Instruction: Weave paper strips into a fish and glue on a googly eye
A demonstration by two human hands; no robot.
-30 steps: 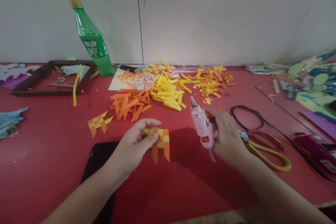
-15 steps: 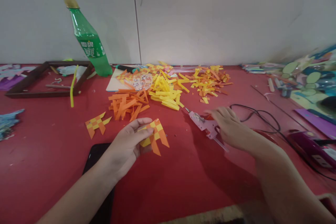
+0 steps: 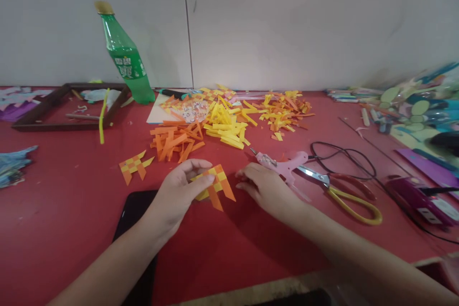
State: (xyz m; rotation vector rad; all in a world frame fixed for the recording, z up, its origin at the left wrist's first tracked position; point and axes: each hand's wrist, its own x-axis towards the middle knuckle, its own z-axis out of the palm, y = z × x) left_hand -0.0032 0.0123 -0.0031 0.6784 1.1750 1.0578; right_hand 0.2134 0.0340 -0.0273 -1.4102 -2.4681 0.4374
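My left hand (image 3: 182, 189) pinches a woven paper fish (image 3: 216, 182) in orange and yellow checks between thumb and fingers, above the red table. My right hand (image 3: 267, 189) is just right of it, low over the table, fingers curled together; whatever its fingertips pinch, if anything, is too small to make out. Behind that hand a pink hot glue gun (image 3: 287, 165) lies on its side, nozzle pointing left, partly covered by the hand. Scissors (image 3: 353, 196) with red and yellow handles lie to its right. Another woven paper fish (image 3: 135, 166) rests left of my left hand.
Orange paper strips (image 3: 175, 139), yellow strips (image 3: 227, 126) and mixed scraps (image 3: 283, 110) lie behind the hands. A green bottle (image 3: 127, 64) leans beside a brown frame (image 3: 39, 122). A black phone (image 3: 134, 210) is under my left arm. A black cord (image 3: 373, 167) and purple device (image 3: 423, 201) sit right.
My right hand has put the glue gun down on the table, let go and moved left toward the fish. My left hand still holds the fish, now more tilted.
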